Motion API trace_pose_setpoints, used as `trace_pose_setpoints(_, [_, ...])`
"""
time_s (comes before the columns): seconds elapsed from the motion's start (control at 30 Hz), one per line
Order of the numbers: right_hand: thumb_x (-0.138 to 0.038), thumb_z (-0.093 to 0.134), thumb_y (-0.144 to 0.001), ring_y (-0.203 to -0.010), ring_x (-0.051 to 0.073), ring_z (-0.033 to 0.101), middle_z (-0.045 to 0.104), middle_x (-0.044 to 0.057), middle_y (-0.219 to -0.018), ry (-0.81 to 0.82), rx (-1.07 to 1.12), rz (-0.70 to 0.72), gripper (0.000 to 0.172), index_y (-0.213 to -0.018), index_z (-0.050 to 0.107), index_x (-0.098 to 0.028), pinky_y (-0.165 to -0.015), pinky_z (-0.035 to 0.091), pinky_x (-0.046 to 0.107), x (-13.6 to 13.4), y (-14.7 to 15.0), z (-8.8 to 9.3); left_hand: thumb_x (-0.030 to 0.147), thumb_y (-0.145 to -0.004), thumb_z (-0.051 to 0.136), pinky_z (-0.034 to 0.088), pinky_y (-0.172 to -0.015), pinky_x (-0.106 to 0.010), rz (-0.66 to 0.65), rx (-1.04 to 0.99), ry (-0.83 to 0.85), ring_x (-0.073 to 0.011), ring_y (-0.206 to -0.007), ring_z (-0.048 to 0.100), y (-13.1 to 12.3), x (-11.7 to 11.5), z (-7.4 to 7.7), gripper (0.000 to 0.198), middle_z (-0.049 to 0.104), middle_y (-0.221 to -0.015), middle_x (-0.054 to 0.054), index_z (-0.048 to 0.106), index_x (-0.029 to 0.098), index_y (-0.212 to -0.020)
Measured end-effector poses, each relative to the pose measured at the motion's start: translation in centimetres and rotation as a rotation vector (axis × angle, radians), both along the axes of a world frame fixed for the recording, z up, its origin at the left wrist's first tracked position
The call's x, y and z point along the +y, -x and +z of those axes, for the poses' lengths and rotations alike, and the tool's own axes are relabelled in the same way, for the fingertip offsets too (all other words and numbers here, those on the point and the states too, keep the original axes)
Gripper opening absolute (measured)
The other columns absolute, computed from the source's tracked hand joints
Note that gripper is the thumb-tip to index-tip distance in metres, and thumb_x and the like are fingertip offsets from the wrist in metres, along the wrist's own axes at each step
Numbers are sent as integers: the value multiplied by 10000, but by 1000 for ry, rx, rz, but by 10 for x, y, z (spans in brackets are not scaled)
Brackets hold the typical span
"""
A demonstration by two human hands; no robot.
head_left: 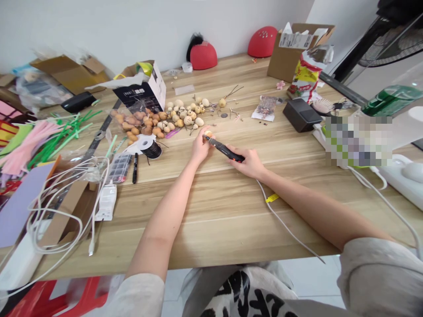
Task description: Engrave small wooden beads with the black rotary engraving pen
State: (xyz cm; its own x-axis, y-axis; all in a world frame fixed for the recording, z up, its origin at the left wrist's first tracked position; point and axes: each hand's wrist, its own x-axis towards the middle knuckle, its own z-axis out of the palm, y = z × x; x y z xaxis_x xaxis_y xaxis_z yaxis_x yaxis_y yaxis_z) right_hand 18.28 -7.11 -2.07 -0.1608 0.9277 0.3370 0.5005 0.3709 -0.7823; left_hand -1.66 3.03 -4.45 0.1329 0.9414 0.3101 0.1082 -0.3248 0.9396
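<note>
My left hand (199, 148) pinches a small pale round nut-like piece (208, 133) over the middle of the table. My right hand (250, 164) is wrapped round a black and grey rotary tool (226, 152), a pen-shaped one with small red lights. The tool's tip points left and meets the piece, or comes very close; I cannot tell which. A white cable (280, 220) with a yellow tag runs below my right forearm. Beyond my left hand lies a heap of similar pale pieces (188, 115), with brown ones (142, 122) to its left.
Left of my hands are a spool of black cord (150, 148), a black marker (135, 168), a compartment box (119, 167) and tangled white cables (71, 211). A small bag (265, 108), a black box (301, 114) and a cardboard box (284, 57) stand to the right.
</note>
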Motion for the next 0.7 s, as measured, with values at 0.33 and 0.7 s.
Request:
trace_pose_setpoints(0.33, [-234, 663, -748, -1108, 303, 712, 714, 37, -1261, 6, 18, -10, 518, -1260, 725, -178, -946, 556, 341, 1, 0, 1, 492, -827, 706, 619, -736, -333, -9, -2, 72, -167, -827, 689, 1, -2, 3, 472, 666, -1047, -61, 592, 249, -1216])
trace_pose_setpoints(0.7, [-220, 671, -745, -1154, 316, 689, 708, 47, -1274, -11, 27, -41, 483, -1219, 747, -169, -966, 550, 343, 0, 0, 3, 483, -815, 722, 612, -691, -293, 6, -41, 95, -152, -789, 692, -2, -4, 4, 442, 666, -1002, -57, 584, 226, -1147])
